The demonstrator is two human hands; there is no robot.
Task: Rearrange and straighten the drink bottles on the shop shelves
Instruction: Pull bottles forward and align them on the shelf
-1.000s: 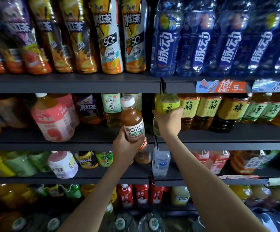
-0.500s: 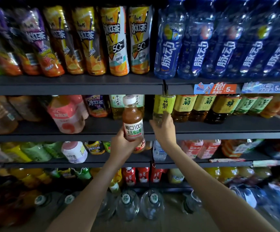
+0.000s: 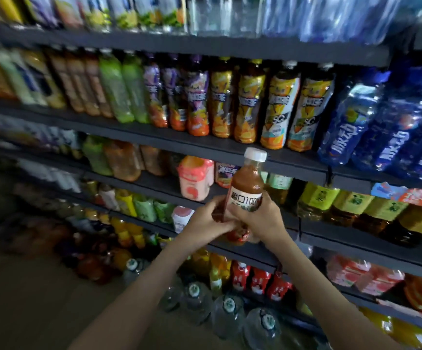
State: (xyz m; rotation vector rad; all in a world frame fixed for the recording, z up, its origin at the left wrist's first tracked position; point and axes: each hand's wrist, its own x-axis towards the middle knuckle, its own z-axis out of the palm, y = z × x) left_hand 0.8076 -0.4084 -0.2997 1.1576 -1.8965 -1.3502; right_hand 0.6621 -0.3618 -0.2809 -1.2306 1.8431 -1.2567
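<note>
Brown bottle [image 3: 247, 184] upright between left grip [image 3: 206, 222] and right grip [image 3: 264, 221], cap above.

A brown juice bottle [image 3: 246, 190] with a white cap is gripped upright by the left hand [image 3: 206, 221] and the right hand [image 3: 261, 221] in front of dark shelves [image 3: 204, 145] on which blue bottles [image 3: 351, 127] and yellow-labelled tea bottles [image 3: 343, 210] are ranged.

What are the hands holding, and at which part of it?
Left hand and right hand both grip the brown juice bottle around its labelled lower body.
</note>
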